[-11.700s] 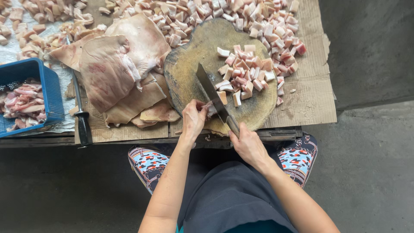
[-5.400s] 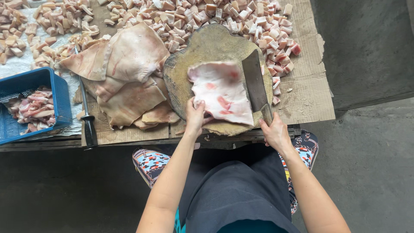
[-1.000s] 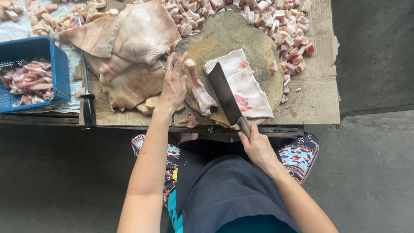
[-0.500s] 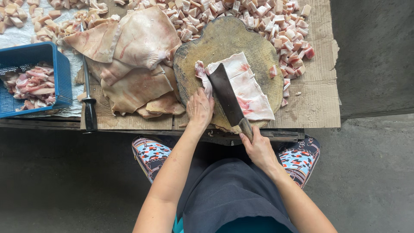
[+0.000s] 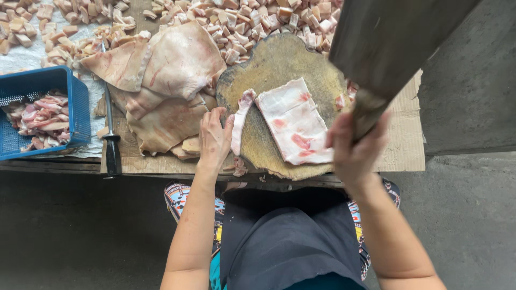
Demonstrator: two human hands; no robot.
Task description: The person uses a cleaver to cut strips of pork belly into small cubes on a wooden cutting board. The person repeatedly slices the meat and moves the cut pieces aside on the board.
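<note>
Cleaver (image 5: 398,37) is now swung up high in the right hand (image 5: 352,147), fist tight on its handle. Left hand (image 5: 215,137), fingers loosely spread, pins the cut strip (image 5: 240,121) beside the pork slab (image 5: 293,121) on the round chopping block (image 5: 279,59), clear of the blade.

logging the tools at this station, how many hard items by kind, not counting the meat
round wooden chopping board: 1
broad steel cleaver, raised in the right hand: 1
dark-handled sharpening steel: 1
blue plastic basket: 1
total: 4
</note>
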